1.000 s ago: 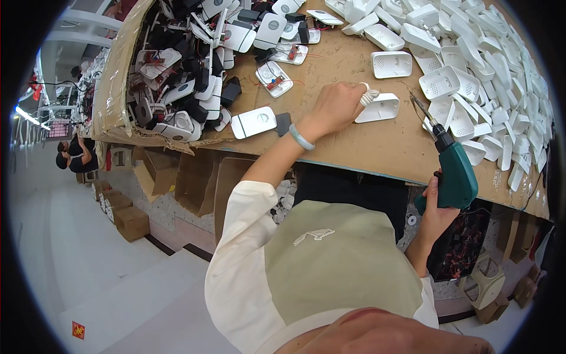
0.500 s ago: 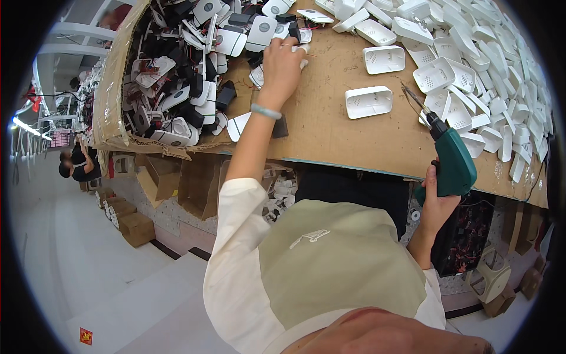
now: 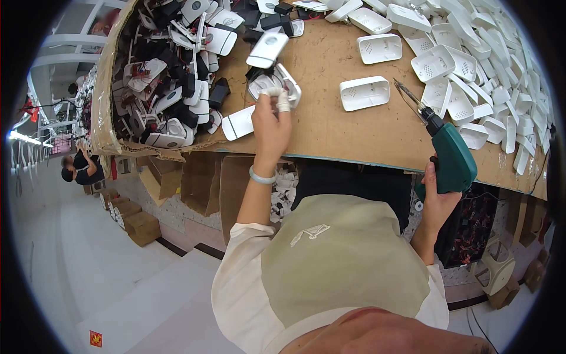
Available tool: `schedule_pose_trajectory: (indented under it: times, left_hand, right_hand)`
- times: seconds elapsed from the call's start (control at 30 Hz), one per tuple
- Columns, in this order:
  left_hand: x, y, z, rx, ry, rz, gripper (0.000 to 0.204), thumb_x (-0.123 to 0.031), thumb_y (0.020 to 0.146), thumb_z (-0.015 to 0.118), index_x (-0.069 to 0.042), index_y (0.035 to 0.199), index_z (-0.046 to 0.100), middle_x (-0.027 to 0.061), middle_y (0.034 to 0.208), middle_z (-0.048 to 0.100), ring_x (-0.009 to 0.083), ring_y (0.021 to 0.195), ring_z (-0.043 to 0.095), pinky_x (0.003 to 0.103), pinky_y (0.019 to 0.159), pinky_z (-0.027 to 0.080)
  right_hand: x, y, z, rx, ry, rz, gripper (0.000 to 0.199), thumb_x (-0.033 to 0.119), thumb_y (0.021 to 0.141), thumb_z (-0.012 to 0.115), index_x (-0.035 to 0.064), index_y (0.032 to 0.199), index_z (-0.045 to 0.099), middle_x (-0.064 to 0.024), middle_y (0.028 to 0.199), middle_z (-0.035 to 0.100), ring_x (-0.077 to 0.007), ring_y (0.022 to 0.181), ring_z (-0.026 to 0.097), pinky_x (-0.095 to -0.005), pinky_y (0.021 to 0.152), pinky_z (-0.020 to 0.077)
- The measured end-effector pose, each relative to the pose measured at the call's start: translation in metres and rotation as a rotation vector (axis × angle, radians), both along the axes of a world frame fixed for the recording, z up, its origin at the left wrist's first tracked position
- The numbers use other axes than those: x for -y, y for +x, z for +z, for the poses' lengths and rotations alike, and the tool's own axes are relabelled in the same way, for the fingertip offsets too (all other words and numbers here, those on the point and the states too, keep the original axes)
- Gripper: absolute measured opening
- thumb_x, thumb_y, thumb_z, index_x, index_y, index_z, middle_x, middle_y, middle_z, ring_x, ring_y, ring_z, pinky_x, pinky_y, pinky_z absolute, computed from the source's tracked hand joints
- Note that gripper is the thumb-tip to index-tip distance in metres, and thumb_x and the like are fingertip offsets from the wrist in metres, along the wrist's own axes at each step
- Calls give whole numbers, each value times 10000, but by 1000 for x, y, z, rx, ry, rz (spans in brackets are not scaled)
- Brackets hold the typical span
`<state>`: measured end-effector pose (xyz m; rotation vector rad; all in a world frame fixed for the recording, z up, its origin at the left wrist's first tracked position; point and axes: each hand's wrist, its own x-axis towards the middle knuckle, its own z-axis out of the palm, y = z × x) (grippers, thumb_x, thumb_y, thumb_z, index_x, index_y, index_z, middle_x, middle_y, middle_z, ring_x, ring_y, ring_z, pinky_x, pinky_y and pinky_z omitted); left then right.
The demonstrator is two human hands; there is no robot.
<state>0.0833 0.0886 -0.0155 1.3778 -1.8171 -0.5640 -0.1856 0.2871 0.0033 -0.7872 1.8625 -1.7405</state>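
**On the bench: left hand on a white housing, right hand on a drill**

On a brown workbench [image 3: 354, 127], seen from above, the following are recorded.

- Left hand [image 3: 270, 127]: raised over the bench's near half, a pale bangle [image 3: 262, 176] worn at the wrist. The fingers [image 3: 283, 101] are curled closed around a white housing [image 3: 275, 84], which is held at its near edge; tape is seen on one fingertip.
- White housing: held just above the bench, left of centre, with a dark opening shown inside. A flat white cover [image 3: 237, 123] is laid just left of the hand.
- Right hand [image 3: 437, 197]: held off the bench's near edge, at the right. The fingers are wrapped fully around the grip of a green drill [image 3: 453, 158]; its bit [image 3: 408, 95] is pointed up and away over the bench.
- Single white shell [image 3: 364, 92]: laid open side up, between housing and bit, apart from both.
- Shell pile [image 3: 471, 71]: heaped across the far right of the bench.
- Parts heap [image 3: 171, 76]: black and white pieces with wires, massed at the far left.
- Cardboard boxes [image 3: 132, 221]: stood on the floor below the bench's left end.
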Motion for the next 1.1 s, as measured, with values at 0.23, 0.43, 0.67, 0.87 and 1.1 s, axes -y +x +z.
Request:
schedule_pose_trajectory:
  times: [0.23,0.43,0.67,0.87,1.1]
  left_hand:
    - [19,-12,-1,322,-346,-268,175,-19,825,630,48,982,593,219,1297,559,432,1186,510,516,1030,400]
    - [24,-27,4,488,-276,-598,302,-25,814,659,-39,1111,610,145,1243,620,312,1245,538,452,1046,381]
    - [25,-21,2,667,-373,-592,191,-77,861,613,-69,1050,635,112,1233,615,312,1177,552,447,1006,399]
    - [32,-15,5,549,-360,-682,211,-27,795,658,-61,1000,691,87,1093,664,303,1071,588,413,972,442]
    - [8,-8,-3,468,-366,-632,236,1,777,690,-43,1009,684,108,1067,666,317,1016,590,436,931,472]
  right_hand:
    - [-10,0,-8,3,41,43,245,65,886,777,-25,1088,671,-53,978,697,-116,875,647,-278,795,521]
    - [-24,1,-1,66,-1,40,218,90,895,779,-17,1047,664,-32,942,683,-97,835,617,-259,771,495]
    - [-19,-3,-10,66,-49,-13,254,42,871,788,-36,1087,679,-48,998,703,-105,892,646,-269,819,513]
    - [-16,0,5,13,4,12,235,52,884,783,-39,1078,688,-39,981,695,-96,869,621,-249,789,492]
    - [-23,3,1,37,-8,-8,239,56,881,790,-31,1080,690,-30,969,691,-100,861,618,-250,774,491]
